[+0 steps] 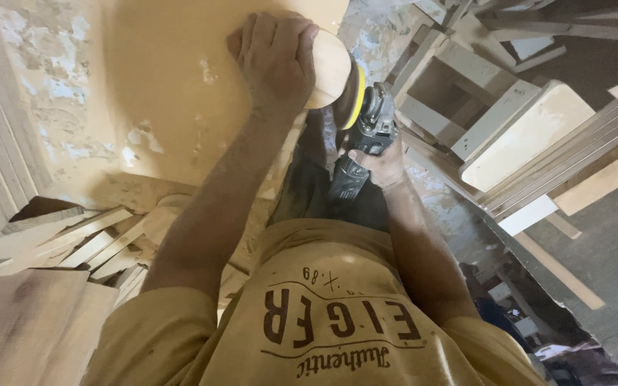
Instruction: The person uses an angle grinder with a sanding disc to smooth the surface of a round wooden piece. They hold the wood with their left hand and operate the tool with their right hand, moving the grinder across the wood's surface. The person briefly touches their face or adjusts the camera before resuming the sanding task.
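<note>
My left hand (275, 53) is clamped over the rounded edge of a pale wooden panel (173, 86), fingers curled on its top right corner. My right hand (380, 161) grips the dark body of an angle sander (366, 132). Its yellow-backed sanding disc (352, 96) presses flat against the rounded wooden edge (329, 68), just right of my left hand. My forearms and a mustard-coloured shirt (323, 314) fill the lower middle of the view.
Offcuts and short planks (87, 239) lie piled at lower left. A stack of boards (1, 143) leans at far left. Unfinished wooden frames and stools (495, 114) crowd the right, with long slats (566, 179) and dusty floor beyond.
</note>
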